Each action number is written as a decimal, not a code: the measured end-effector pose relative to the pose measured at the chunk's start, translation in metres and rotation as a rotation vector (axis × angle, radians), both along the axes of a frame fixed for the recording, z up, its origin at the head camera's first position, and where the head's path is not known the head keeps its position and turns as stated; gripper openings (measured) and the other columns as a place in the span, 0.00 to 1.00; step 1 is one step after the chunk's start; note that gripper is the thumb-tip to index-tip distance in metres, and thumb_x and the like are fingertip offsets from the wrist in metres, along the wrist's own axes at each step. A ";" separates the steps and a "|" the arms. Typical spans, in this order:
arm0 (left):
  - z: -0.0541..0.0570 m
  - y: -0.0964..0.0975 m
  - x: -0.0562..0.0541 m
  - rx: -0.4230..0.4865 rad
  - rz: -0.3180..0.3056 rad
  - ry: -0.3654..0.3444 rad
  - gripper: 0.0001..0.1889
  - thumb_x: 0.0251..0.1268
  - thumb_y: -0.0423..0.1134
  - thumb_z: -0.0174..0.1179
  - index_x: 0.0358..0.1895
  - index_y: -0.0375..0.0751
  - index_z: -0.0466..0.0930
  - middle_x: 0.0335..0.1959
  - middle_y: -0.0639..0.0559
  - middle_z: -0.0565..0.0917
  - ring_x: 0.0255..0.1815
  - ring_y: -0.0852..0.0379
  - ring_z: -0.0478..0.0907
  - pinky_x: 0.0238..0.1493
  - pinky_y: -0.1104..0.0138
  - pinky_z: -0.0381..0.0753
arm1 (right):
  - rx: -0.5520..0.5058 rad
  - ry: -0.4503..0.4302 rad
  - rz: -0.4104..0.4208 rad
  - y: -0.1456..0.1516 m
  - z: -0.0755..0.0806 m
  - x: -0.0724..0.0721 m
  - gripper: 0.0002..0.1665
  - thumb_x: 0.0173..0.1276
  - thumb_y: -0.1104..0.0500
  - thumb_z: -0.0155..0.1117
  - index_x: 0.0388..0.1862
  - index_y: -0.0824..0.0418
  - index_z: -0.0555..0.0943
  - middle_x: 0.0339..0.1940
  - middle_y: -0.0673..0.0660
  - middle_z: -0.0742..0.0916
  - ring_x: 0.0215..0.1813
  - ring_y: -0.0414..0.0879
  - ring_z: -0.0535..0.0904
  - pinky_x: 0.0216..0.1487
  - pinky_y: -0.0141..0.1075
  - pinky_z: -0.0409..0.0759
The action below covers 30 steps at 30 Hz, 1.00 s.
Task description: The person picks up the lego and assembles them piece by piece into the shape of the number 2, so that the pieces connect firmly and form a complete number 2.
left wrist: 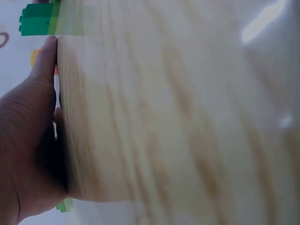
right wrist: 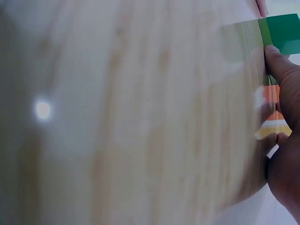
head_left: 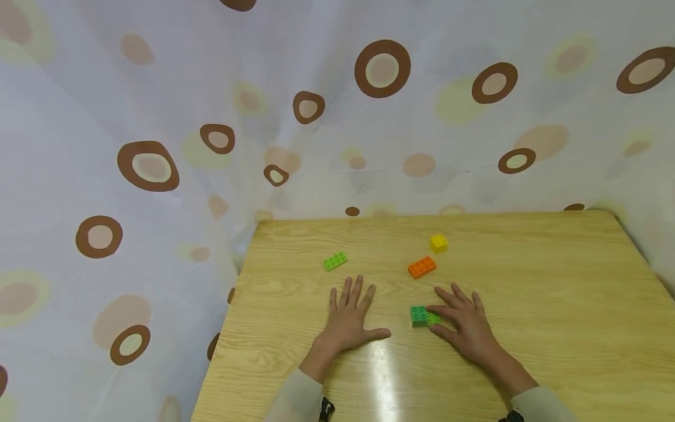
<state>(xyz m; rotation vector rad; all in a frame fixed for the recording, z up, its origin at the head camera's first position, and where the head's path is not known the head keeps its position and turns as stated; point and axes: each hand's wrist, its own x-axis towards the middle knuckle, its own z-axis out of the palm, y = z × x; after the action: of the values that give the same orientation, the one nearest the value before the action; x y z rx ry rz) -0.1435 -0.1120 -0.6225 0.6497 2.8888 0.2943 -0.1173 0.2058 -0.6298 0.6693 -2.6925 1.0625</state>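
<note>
A dark green building brick [head_left: 418,316] sits on a light green brick [head_left: 433,319], which sticks out to its right. My right hand [head_left: 468,329] has its index finger and thumb about the sides of that light green brick, pinching it; the other fingers spread over the table. In the right wrist view the thumb [right wrist: 280,65] lies against the light green brick, below the dark green brick [right wrist: 283,33]. Palm down on the table, my left hand [head_left: 348,323] has its fingers spread and holds nothing. Its thumb points toward the two stacked bricks, apart from them.
Beyond my left fingertips lies another light green brick [head_left: 335,261]. An orange brick [head_left: 422,267] is past the stacked bricks, with a small yellow brick [head_left: 439,243] behind it. The wooden table [head_left: 569,281] ends at a patterned curtain [head_left: 327,146] along the back and left.
</note>
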 end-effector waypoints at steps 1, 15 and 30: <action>0.001 0.000 0.000 -0.007 0.003 -0.005 0.59 0.64 0.83 0.50 0.89 0.57 0.38 0.89 0.47 0.32 0.88 0.43 0.26 0.82 0.35 0.34 | 0.002 0.005 0.000 0.000 0.001 -0.001 0.23 0.65 0.53 0.80 0.60 0.52 0.88 0.76 0.68 0.76 0.80 0.78 0.58 0.74 0.79 0.39; 0.012 -0.001 0.004 -0.003 0.047 0.012 0.59 0.64 0.81 0.55 0.89 0.54 0.42 0.89 0.44 0.37 0.89 0.40 0.32 0.81 0.34 0.39 | -0.166 -0.137 0.004 0.008 0.007 -0.027 0.37 0.78 0.53 0.67 0.81 0.61 0.69 0.81 0.69 0.70 0.83 0.74 0.55 0.78 0.73 0.42; -0.001 0.019 0.007 -0.020 -0.008 -0.009 0.59 0.63 0.82 0.53 0.89 0.57 0.41 0.89 0.46 0.35 0.89 0.41 0.30 0.81 0.34 0.39 | 0.123 -0.096 0.000 0.036 -0.008 -0.090 0.61 0.68 0.35 0.74 0.89 0.53 0.53 0.88 0.64 0.58 0.84 0.73 0.50 0.76 0.74 0.39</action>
<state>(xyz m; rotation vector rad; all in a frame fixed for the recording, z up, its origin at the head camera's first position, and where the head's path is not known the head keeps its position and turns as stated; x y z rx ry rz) -0.1360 -0.0932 -0.6235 0.6554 2.8756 0.2668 -0.2077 0.2418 -0.6377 0.6545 -2.8591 0.9589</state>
